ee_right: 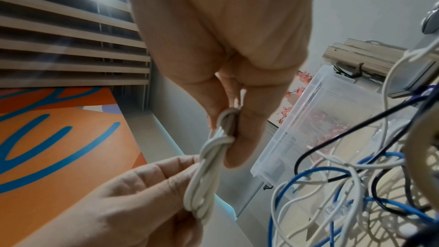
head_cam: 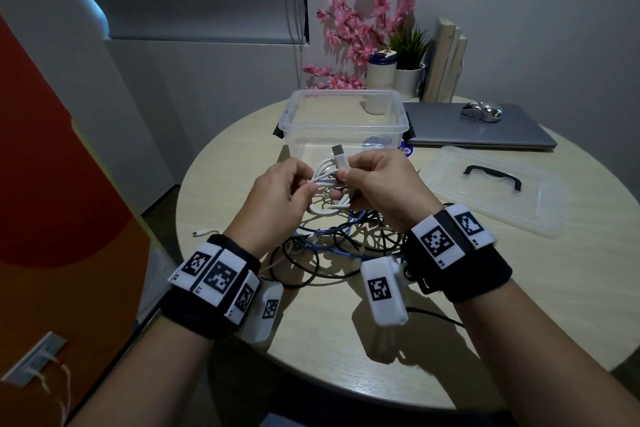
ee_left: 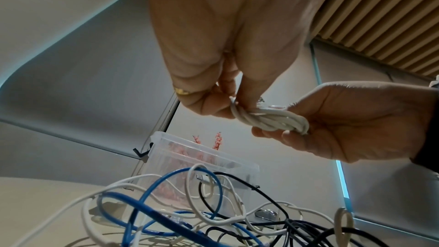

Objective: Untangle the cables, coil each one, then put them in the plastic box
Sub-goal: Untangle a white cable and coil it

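Note:
A white cable [head_cam: 327,184] is bunched into a small coil that I hold with both hands above the table, in front of the clear plastic box [head_cam: 294,114]. My right hand [head_cam: 343,180] pinches the coil near its plug [head_cam: 338,153], which sticks up. My left hand [head_cam: 306,184] pinches the coil's other end. The left wrist view shows the coil [ee_left: 268,119] wrapped round itself between my left hand [ee_left: 225,97] and my right hand [ee_left: 297,131]. Below lies a tangle [head_cam: 339,243] of blue, black and white cables.
The box's clear lid [head_cam: 491,184] with a black handle lies to the right. Behind it a closed laptop [head_cam: 485,135] carries a mouse [head_cam: 481,111]. Pink flowers, a cup and a potted plant stand behind the box. A loose white plug [head_cam: 204,233] lies at the table's left edge.

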